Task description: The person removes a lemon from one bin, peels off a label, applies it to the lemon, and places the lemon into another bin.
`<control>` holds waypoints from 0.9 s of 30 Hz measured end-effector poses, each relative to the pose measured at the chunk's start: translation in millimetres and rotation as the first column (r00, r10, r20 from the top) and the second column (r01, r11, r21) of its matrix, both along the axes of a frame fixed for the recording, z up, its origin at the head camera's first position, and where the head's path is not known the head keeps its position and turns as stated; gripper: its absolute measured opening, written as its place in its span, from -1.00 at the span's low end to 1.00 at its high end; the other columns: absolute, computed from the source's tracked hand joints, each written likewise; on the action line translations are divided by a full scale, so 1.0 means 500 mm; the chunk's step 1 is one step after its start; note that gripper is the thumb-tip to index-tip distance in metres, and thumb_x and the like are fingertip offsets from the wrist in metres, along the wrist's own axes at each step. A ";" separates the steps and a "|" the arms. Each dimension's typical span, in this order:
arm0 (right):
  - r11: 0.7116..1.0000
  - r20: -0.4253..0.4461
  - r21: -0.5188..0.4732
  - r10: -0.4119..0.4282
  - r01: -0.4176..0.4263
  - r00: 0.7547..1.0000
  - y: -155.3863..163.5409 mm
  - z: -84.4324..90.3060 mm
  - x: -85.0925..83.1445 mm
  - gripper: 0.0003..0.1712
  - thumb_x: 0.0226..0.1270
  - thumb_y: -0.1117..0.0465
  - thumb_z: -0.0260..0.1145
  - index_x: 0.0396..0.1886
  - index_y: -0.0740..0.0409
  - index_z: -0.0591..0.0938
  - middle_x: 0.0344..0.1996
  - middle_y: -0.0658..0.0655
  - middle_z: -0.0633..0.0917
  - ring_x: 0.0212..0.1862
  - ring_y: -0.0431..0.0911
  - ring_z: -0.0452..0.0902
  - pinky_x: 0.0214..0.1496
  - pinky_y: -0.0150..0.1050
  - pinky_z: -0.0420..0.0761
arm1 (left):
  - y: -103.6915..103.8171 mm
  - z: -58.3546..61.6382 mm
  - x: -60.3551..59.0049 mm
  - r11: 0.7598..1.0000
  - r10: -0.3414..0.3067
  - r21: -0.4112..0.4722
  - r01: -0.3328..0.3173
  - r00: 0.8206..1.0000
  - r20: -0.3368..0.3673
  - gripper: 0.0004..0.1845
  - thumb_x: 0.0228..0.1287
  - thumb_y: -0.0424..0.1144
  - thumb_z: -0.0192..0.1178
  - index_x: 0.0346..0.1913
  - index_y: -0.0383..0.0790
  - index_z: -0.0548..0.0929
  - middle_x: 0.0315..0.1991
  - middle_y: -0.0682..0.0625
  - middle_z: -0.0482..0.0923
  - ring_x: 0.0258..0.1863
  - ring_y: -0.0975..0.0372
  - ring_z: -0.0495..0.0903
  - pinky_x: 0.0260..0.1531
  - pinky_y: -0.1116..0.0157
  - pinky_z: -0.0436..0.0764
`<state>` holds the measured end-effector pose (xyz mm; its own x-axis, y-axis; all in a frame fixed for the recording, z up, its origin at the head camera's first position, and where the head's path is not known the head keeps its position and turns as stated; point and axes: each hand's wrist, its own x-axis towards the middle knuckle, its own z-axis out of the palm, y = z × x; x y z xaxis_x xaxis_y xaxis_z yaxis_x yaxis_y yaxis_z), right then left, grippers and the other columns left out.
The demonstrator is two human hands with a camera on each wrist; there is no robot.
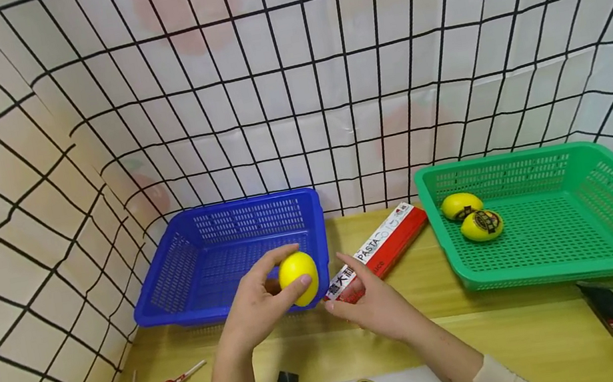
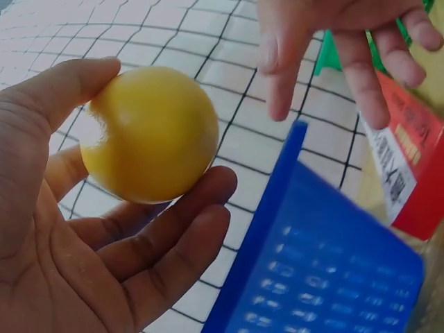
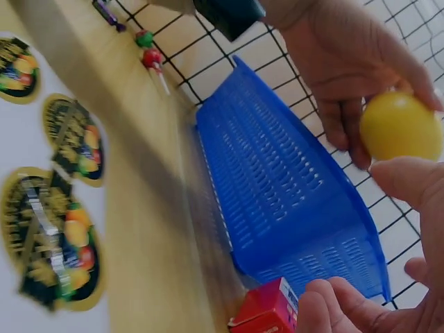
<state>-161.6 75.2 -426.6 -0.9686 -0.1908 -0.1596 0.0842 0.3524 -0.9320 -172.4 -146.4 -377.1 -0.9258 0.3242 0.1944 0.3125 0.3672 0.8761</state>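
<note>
head view: left hand [image 1: 253,308] cradles lemon [image 1: 299,276], right hand [image 1: 377,304] alongside.

smooth yellow lemon [image 1: 299,277], held above blue basket's rim [image 1: 265,305]

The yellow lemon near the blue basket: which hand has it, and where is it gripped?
The left hand grips the lemon around its sides, thumb opposite fingers; the right hand holds nothing.

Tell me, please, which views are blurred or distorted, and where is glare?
Head view: sharp, but the grid backdrop bows as through a wide lens. Left wrist view: lemon fairly clear with soft glare, blue basket blurred. Right wrist view: sticker sheet smeared by motion, with a shiny streak.
</note>
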 end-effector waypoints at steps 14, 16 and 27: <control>0.986 0.098 0.061 0.148 -0.154 0.984 0.103 -0.009 0.126 -0.21 0.32 -0.03 0.45 0.45 0.11 0.39 -0.12 0.13 0.64 -0.43 -0.09 0.57 -0.48 -0.23 0.58 | 0.057 -0.005 0.021 0.969 -0.207 -0.133 0.209 0.978 0.027 -0.48 0.24 -0.04 0.46 0.25 0.14 0.58 -0.11 0.10 0.68 -0.24 0.20 0.64 -0.21 0.29 0.70; 0.980 0.128 0.044 0.185 -0.192 0.974 0.117 -0.015 0.141 -0.29 0.34 0.01 0.43 0.39 0.15 0.44 -0.16 0.10 0.64 -0.45 -0.09 0.54 -0.49 -0.26 0.55 | 0.069 -0.011 0.026 0.959 -0.240 -0.140 0.245 0.970 0.048 -0.48 0.22 -0.04 0.48 0.23 0.15 0.58 -0.14 0.13 0.68 -0.26 0.24 0.65 -0.22 0.31 0.70; 0.891 0.203 -0.172 0.449 -0.420 0.870 0.161 -0.074 0.181 -0.61 0.49 0.11 0.30 0.18 0.22 0.61 -0.21 0.06 0.67 -0.23 -0.20 0.56 -0.21 -0.42 0.56 | 0.156 -0.078 0.036 0.918 -0.324 -0.220 0.330 0.944 0.067 -0.46 0.22 0.00 0.47 0.24 0.04 0.59 -0.14 0.17 0.64 -0.26 0.39 0.57 -0.25 0.46 0.63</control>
<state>-71.0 155.4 -463.4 -0.7215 -0.6154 -0.3173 0.1657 0.2915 -0.9421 -154.4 -68.7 -416.1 -0.7647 0.6419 0.0561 0.4251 0.4372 0.7926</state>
